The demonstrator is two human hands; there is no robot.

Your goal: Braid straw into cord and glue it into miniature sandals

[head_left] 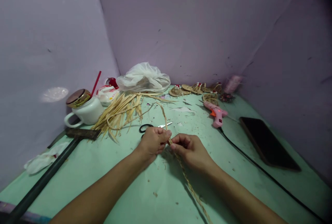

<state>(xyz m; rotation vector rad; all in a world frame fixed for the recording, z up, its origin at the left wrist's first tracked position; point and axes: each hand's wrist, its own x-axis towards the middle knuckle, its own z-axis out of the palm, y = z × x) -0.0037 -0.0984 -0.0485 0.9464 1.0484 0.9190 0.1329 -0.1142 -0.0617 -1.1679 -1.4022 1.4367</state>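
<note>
Grip: our left hand [154, 141] and right hand [194, 150] pinch straw cord [190, 186]
Risk: slackening could unravel it toward table's [145, 203] near edge

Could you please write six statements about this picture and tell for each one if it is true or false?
1. The left hand and the right hand both hold the straw cord. True.
2. The scissors are in the right hand. False: they lie on the table, partly hidden by the left hand.
3. The glue gun is pink and lies right of the hands. True.
4. The mug is black and lies on its side. False: it is white and stands upright.
5. The white plastic bag lies at the far side of the table. True.
6. The hammer lies right of the glue gun. False: it lies on the left, in front of the mug.
</note>
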